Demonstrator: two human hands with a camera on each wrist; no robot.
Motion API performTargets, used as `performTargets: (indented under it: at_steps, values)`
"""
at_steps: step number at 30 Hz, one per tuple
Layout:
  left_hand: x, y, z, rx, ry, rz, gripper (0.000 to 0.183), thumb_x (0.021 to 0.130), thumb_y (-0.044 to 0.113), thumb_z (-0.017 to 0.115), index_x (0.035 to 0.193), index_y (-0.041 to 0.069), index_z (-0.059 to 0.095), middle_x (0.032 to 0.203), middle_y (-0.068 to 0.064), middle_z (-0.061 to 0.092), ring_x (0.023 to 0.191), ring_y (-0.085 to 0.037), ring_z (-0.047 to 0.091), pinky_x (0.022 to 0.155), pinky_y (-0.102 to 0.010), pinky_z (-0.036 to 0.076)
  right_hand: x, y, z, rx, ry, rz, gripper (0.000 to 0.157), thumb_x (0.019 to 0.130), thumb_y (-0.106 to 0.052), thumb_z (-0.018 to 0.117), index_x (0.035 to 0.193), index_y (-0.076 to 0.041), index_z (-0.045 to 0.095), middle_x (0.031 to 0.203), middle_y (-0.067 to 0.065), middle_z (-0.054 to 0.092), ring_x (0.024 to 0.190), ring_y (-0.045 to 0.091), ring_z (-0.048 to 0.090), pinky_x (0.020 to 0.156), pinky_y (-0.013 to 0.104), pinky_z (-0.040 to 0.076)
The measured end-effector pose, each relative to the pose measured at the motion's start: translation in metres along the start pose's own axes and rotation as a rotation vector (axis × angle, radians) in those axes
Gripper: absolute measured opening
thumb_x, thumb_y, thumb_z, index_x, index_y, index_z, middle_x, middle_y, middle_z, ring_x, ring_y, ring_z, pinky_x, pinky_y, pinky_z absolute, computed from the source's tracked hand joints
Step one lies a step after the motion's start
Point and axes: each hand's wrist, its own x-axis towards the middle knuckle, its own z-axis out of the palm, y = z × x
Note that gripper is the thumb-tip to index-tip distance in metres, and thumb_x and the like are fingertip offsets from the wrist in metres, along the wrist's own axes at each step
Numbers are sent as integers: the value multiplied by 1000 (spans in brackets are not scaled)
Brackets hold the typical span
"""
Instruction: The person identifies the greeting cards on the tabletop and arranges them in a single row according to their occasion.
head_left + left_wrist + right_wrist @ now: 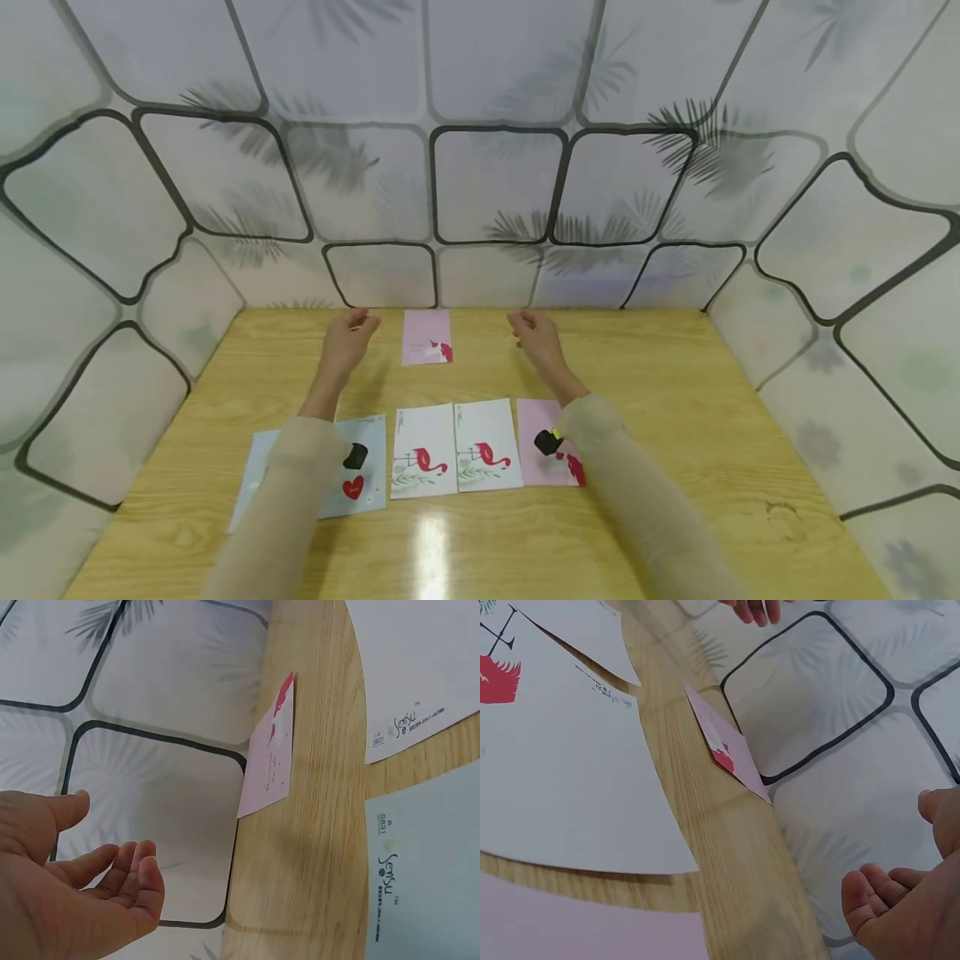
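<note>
A pink card [426, 337] with a unicorn figure lies by itself at the table's back edge, between the two hands. To its left hovers the left hand [348, 340], fingers loosely curled with nothing in them. The right hand [537, 340] is off to the card's right, likewise relaxed and holding nothing. Nearer the front runs a row: pale blue cards [371, 458], one showing a red heart and partly under the left sleeve, two white flamingo cards [423, 450] side by side, and another pink card [531, 475] partly covered by the right wrist and its black camera.
The wooden table [660, 375] meets a patterned fabric wall [495, 192] at its back edge and both sides. Light glares off the tabletop in front of the card row.
</note>
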Motion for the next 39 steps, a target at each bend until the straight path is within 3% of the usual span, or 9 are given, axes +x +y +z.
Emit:
performTargets:
  at_steps: [11, 20, 27, 33, 39]
  values:
    - [20, -12, 18, -10, -8, -28, 62, 109, 27, 54, 155, -9, 35, 155, -29, 41, 142, -42, 41, 117, -49, 37, 9, 7, 41, -13, -32, 46, 68, 105, -42, 59, 151, 7, 44, 144, 25, 55, 128, 38, 56, 107, 48, 48]
    - [25, -26, 30, 23, -59, -95, 65, 109, 29, 53, 154, -12, 31, 155, -31, 39, 140, -45, 43, 116, -52, 37, 11, 6, 70, -90, -30, 67, 69, 102, -40, 64, 146, 11, 48, 146, 27, 53, 136, 40, 50, 111, 50, 43]
    - [30, -33, 38, 77, -70, -124, 64, 108, 26, 53, 150, -17, 33, 155, -35, 36, 143, -48, 37, 119, -52, 32, 13, 6, 81, -135, -8, 74, 67, 100, -40, 65, 142, 12, 52, 145, 27, 54, 136, 40, 50, 113, 49, 41]
    - [30, -34, 42, 50, -88, -139, 64, 108, 24, 53, 150, -19, 32, 156, -36, 33, 145, -49, 34, 119, -53, 30, 13, 7, 88, -170, -30, 64, 58, 100, -37, 66, 131, 11, 59, 135, 26, 60, 121, 37, 56, 106, 51, 46]
    - [32, -30, 44, 73, -95, -139, 64, 108, 25, 53, 150, -18, 32, 157, -35, 32, 146, -48, 32, 120, -52, 29, 18, 4, 94, -217, -70, 53, 63, 100, -38, 67, 137, 11, 56, 138, 25, 59, 122, 36, 55, 107, 50, 46]
